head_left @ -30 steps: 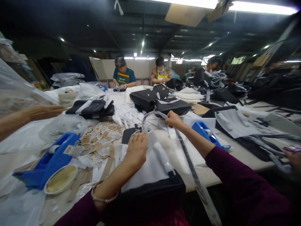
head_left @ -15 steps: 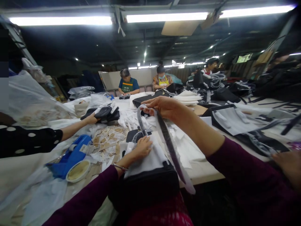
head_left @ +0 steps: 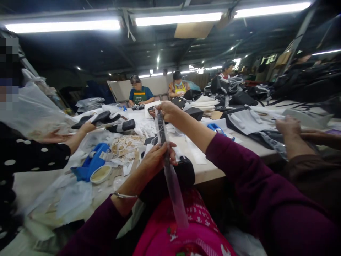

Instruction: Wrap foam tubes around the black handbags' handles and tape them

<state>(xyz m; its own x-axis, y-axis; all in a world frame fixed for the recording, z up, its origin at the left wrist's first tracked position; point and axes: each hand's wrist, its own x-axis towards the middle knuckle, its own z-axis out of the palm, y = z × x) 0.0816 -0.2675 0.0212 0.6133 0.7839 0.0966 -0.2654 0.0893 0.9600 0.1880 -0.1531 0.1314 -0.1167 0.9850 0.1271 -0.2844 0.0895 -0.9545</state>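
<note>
A dark bag strap (head_left: 174,193), wrapped in a clear plastic sleeve, hangs down in front of me. My right hand (head_left: 166,111) pinches its upper end. Lower down, the fingers of my left hand (head_left: 156,156) are closed around the strap's middle, and its loose end dangles over my pink apron (head_left: 183,238). Behind my left hand, a black bag (head_left: 186,170) rests at the table edge, partly covered by my arm and the strap.
Left of the bag are a blue tape dispenser (head_left: 90,163), a round white-rimmed thing (head_left: 100,174) and paper scraps (head_left: 125,145). A co-worker's polka-dot sleeve (head_left: 39,154) reaches in from the left, a brown-sleeved arm (head_left: 301,156) from the right. Another blue dispenser (head_left: 217,128) lies beyond my right forearm.
My left hand has left the white-covered bag and now grips the strap. The strap, looped before, is drawn out nearly straight. The view has shifted slightly right.
</note>
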